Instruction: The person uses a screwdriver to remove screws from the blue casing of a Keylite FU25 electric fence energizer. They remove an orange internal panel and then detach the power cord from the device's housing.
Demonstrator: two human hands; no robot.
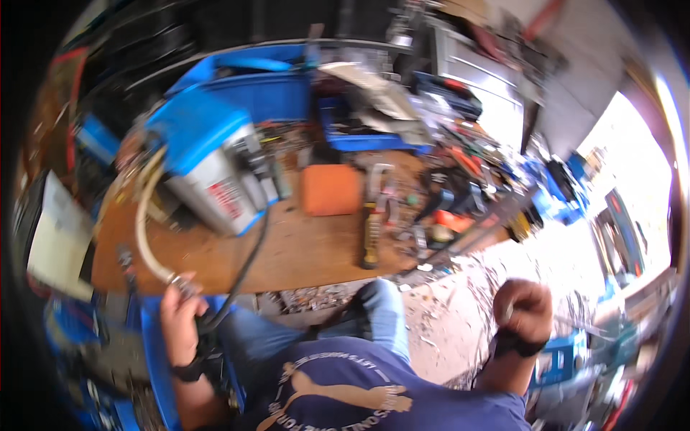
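Observation:
My left hand [180,312], at the front left of the workbench, is closed around the end of a beige hose [144,233], where a metal fitting [185,286] shows by the fingers. From there the hose curves up to a blue, white and grey machine [215,169] on the bench. A black cable [248,266] runs down from the machine past my left hand. My right hand [523,310] is raised off to the right, away from the bench, fingers curled in. A small pale spot shows at its fingers, too blurred to name.
An orange block [330,190] and a yellow-and-black screwdriver [371,237] lie mid-bench [302,255]. Blue bins [273,97] stand behind, with piled tools and scraps [460,179] at the right. Debris litters the floor [445,323]. A blue container [154,345] sits below my left hand.

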